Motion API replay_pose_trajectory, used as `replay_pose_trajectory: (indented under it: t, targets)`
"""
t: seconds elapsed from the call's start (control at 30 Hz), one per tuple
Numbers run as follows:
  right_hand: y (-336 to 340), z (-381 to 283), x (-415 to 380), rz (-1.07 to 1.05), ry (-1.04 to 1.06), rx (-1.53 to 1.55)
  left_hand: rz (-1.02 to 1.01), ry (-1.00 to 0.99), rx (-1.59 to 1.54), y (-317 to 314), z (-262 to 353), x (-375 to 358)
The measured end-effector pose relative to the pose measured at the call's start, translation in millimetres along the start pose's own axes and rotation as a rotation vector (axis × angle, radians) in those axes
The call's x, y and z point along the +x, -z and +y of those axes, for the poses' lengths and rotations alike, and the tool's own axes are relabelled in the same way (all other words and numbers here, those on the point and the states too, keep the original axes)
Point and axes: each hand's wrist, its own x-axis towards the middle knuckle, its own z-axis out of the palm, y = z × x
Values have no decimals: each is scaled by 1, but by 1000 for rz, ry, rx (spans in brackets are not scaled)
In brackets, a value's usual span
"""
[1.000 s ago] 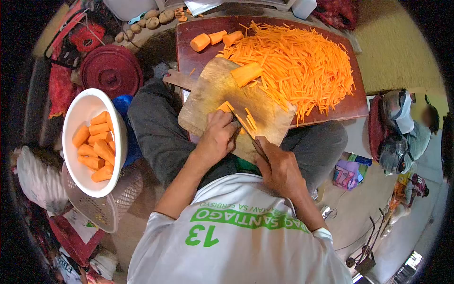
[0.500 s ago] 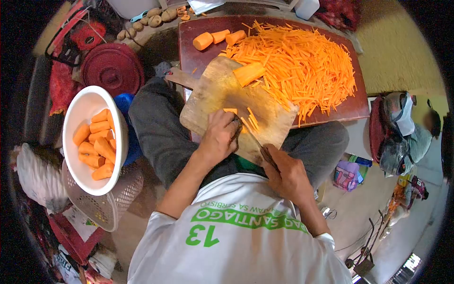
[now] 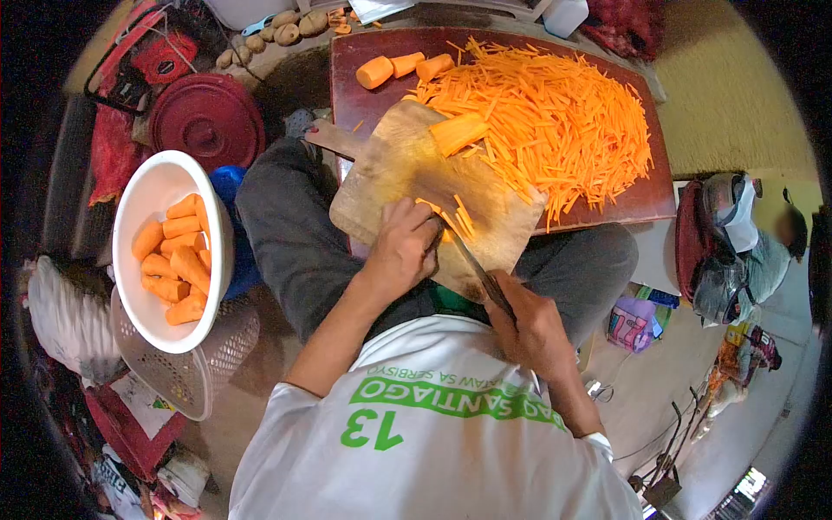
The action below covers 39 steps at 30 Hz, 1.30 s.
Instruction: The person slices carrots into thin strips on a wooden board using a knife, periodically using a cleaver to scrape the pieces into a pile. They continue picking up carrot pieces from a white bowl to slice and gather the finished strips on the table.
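Observation:
My right hand (image 3: 530,322) is wrapped round the handle of a knife (image 3: 471,260), whose blade slants down to the wooden cutting board (image 3: 373,191). Beside the blade, my left hand (image 3: 401,238) is closed with curled fingers pressing a piece of carrot to the board, mostly hidden beneath them. A few cut carrot strips (image 3: 465,217) lie just past the knife. Farther up the board rests a stack of carrot slices (image 3: 458,133). A large heap of carrot strips (image 3: 555,121) covers much of the dark red table (image 3: 381,42) and spills onto the board's edge.
Several peeled carrot chunks (image 3: 374,73) sit at the table's far left. To my left, a white basin (image 3: 127,260) of peeled carrots stands over a perforated basket (image 3: 156,364). Behind it are a red round lid (image 3: 206,121) and several potatoes (image 3: 287,35). Bags (image 3: 732,251) are at right.
The knife and right hand have shifted slightly down and right. My left hand stays on the carrot piece, with its fingertips a little closer over it.

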Motion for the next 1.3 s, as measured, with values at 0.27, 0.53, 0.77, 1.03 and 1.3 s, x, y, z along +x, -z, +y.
replay_pose_trajectory:
  t: [0.27,0.53,0.77,1.03,1.3]
  targets:
    - [7,-10,15,-72,-60,-1,5,-12,22,2,3,1]
    - [-6,-5,21,-11,-55,77,0,17,34,-2,2,0]
    - [2,-6,0,-29,-78,51,-16,32,8,1,4,-1]
    - [0,-6,9,-14,-48,41,31,-12,26,2,5,3]
    - [-7,5,11,6,-37,23,1,12,23,-2,2,1]
